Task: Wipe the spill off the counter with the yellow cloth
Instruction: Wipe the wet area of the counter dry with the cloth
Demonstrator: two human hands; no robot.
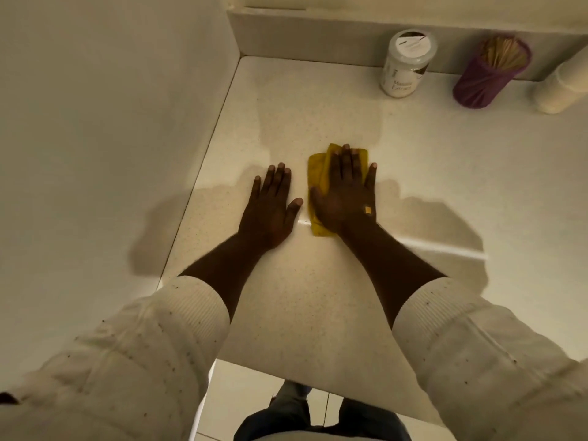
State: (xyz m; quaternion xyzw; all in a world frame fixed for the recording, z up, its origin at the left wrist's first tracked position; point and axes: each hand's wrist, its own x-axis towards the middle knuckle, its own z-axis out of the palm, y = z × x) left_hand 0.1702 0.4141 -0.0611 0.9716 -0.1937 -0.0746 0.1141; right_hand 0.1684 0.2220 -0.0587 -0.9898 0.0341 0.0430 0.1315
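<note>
A folded yellow cloth point(316, 173) lies flat on the pale speckled counter point(302, 297), near its middle. My right hand point(346, 195) presses down on the cloth with the palm flat and the fingers spread, covering most of it. My left hand point(270, 205) rests flat on the bare counter just left of the cloth, fingers together and holding nothing. A faint wet sheen point(318, 122) shows on the counter beyond the cloth, and a thin bright streak point(439, 245) runs to the right of my right wrist.
A white labelled jar point(404, 66), a purple holder of wooden sticks point(486, 74) and a pale cylinder point(563, 87) stand along the back wall at the right. A white wall point(111, 122) borders the counter's left side. The counter's front edge point(318, 380) lies close to me, with the tiled floor below.
</note>
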